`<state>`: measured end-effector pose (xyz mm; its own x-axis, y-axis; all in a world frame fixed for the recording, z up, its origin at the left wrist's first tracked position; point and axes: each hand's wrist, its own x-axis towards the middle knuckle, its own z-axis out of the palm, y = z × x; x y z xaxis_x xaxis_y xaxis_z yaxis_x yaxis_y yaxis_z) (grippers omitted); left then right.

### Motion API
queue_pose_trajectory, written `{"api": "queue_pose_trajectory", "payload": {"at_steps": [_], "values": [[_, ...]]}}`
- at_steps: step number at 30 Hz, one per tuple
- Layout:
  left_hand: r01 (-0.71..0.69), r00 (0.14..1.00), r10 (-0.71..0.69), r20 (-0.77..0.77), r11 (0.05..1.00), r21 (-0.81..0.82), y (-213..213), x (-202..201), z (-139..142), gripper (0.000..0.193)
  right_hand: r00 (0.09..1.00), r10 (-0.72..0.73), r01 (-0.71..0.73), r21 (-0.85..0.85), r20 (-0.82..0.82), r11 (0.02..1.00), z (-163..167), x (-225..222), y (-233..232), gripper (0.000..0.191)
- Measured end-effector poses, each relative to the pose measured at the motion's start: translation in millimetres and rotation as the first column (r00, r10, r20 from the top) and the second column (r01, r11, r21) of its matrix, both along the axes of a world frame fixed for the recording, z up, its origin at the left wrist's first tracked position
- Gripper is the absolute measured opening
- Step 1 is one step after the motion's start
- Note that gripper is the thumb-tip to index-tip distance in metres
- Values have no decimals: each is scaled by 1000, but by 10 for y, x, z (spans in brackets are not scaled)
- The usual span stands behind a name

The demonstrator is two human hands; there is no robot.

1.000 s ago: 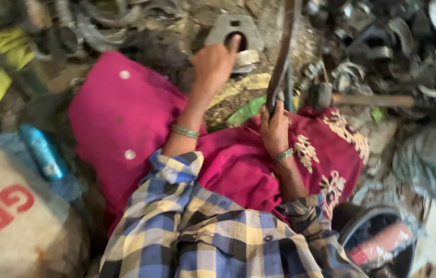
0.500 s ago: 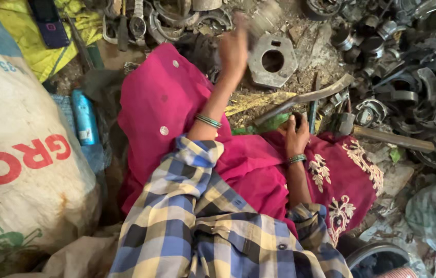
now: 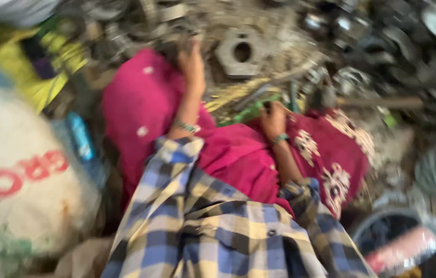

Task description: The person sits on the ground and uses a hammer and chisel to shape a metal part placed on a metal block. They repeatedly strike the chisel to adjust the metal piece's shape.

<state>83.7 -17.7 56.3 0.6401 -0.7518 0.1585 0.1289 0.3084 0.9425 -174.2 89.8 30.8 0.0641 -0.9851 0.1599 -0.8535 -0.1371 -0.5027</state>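
2 hands blurred, left fingers hidden in scrap

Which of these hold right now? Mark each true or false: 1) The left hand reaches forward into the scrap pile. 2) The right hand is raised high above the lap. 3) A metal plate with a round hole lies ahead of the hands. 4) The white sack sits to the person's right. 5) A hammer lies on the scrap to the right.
1) True: the left hand stretches out to the scrap metal pile.
2) False: the right hand rests low at the edge of the pink cloth, on a long metal strip.
3) True: the metal plate with a hole lies just beyond them.
4) False: the white sack is on the left.
5) True: the hammer lies there.
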Motion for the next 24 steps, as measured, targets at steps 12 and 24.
{"api": "queue_pose_trajectory", "payload": {"at_steps": [12, 24], "values": [[250, 588, -402, 702, 916, 315, 560, -331, -186, 29, 976, -207, 213, -113, 63, 970, 597, -690, -257, 47], [317, 546, -459, 701, 888, 334, 463, -411, -469, 34, 721, -667, 691, -282, 190, 666, 689, -2197, -1004, 21]]}}
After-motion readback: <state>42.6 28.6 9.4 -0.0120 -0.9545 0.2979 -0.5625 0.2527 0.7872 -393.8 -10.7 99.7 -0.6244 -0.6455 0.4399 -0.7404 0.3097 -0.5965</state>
